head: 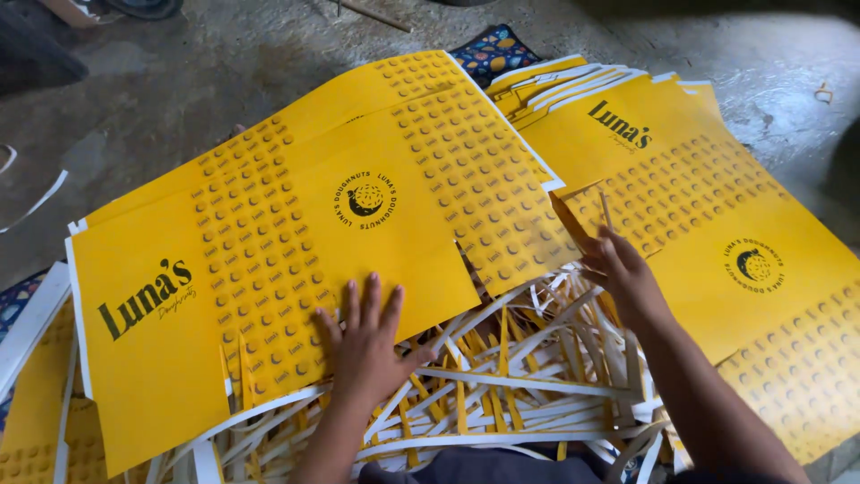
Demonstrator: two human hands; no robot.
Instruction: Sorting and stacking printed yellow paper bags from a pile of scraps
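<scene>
Floor [179,81] of bare concrete is covered by yellow printed sheets, the front stack [269,260] lying left and a second stack [717,233] right. Between them a heap of white and yellow offcut strips [511,376] is seen. The left hand [363,345] is laid flat, fingers spread, on the front stack's lower edge. The right hand [623,269] is closed on a thin strip [606,211] above the heap.

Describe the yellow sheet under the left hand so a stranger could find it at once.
Start at the heap of white and yellow paper strips in the middle of the floor. The sheet lies on the left side of it, on top of the left stack, with the left hand flat on its near edge. Unlike the stack of sheets by the right hand, its round black emblem sits near the middle.
</scene>
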